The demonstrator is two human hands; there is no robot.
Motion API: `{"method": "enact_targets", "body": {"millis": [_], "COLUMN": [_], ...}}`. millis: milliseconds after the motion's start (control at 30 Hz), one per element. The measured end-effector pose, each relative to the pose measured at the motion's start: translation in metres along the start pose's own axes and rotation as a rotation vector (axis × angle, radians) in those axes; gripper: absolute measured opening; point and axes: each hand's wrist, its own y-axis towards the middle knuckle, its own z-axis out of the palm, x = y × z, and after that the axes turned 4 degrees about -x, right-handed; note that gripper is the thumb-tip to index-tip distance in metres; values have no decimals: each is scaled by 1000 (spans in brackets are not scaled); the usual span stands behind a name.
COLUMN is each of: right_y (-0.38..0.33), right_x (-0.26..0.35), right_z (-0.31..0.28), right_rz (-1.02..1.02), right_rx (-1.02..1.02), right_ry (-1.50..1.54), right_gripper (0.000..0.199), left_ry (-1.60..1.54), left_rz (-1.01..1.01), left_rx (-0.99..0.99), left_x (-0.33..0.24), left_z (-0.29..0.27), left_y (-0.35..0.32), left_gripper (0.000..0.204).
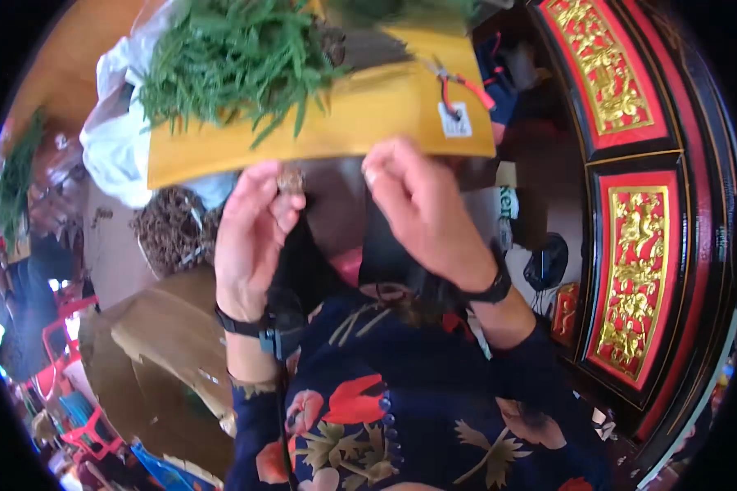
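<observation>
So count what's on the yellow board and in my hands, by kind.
Green sprig heap: 1
Red-handled pliers: 1
White tag: 1
Small brown piece in left hand: 1
Total: 4
Right hand: contents can't be made out.

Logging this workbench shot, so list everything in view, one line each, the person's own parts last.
yellow board: one, yellow, top centre, above the hands
green sprigs: one heap, green, on the board's left part
pliers: one, red-orange handles, on the board's right part
white tag: one, white, near the pliers
white bag: one, white, left of the board
brown tangle: one pile, brown, below the bag
carved panels: two, red and gold, right side
left hand: one, pinching a small brownish piece
right hand: one, fingers curled, contents unclear
</observation>
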Motion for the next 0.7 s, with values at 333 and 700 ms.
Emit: {"method": "enact_targets", "body": {"millis": [333,700], "right_y": [-17,-18], "right_x": [-11,-25], "right_z": [-19,-29], "right_rz": [110,68], "right_rx": [-44,-82], "right_ry": [129,94], "right_gripper": [5,3], "left_ry": [821,797], "left_rz": [91,258], "left_rx": [93,-267], "left_x": [-12,-13], "left_z": [-38,-6], "left_y": [-150,-203], "left_gripper": [15,13]}}
